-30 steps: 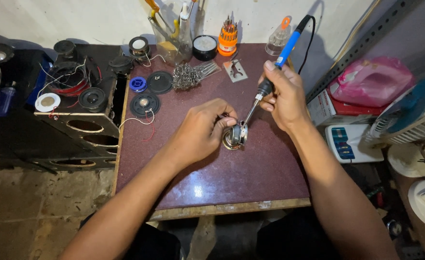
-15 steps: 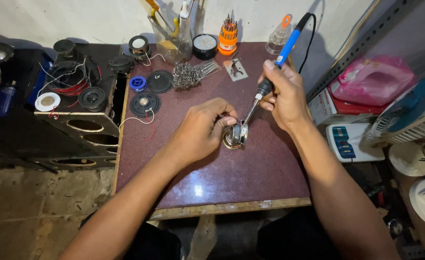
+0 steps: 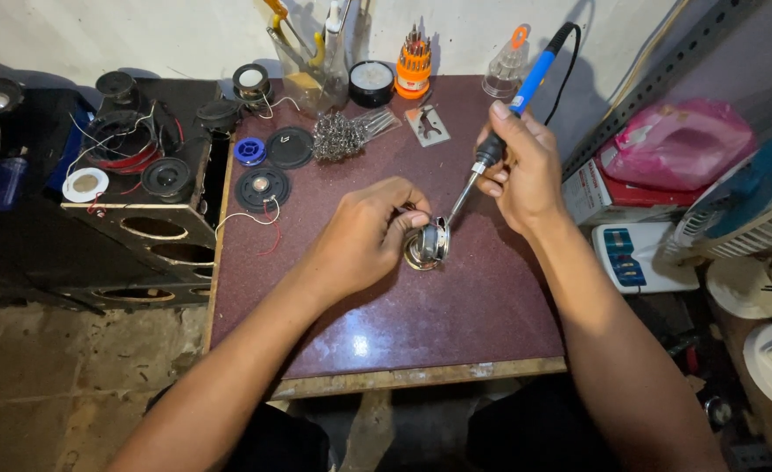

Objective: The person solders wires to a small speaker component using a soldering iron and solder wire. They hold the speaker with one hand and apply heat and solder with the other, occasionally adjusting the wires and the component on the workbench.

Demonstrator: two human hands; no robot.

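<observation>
We look down on a dark reddish-brown square table top (image 3: 456, 315) and our two bare hands meet near its middle. Our left hand (image 3: 364, 236) is curled over a small round metal speaker driver (image 3: 428, 245) that sits on the table just left of centre, the fingers bent close and pinching at its upper edge, so the hand steadies it where it lies. Our right hand (image 3: 521, 170) is wrapped around a soldering iron with a blue handle and black grip (image 3: 513, 109), fingers closed tight on the grip, the thumb along the shaft; the thin metal tip slants down and to the left and ends at the top of the speaker driver, touching it or very nearly so, we cannot tell which. The iron's black cord rises from the handle's far end toward the wall. Behind the hands, at the table's far edge, lie a tangle of silvery wire wool (image 3: 338, 135), a flat black round disc (image 3: 290, 147), a small blue solder spool (image 3: 250, 151), and a black speaker cone with red and white wires (image 3: 262, 188). An orange screwdriver-bit holder (image 3: 413, 63) stands by the wall. To the left stands a black speaker cabinet with oval cut-outs (image 3: 154, 229), and to the right a pink plastic bag (image 3: 679, 140).
</observation>
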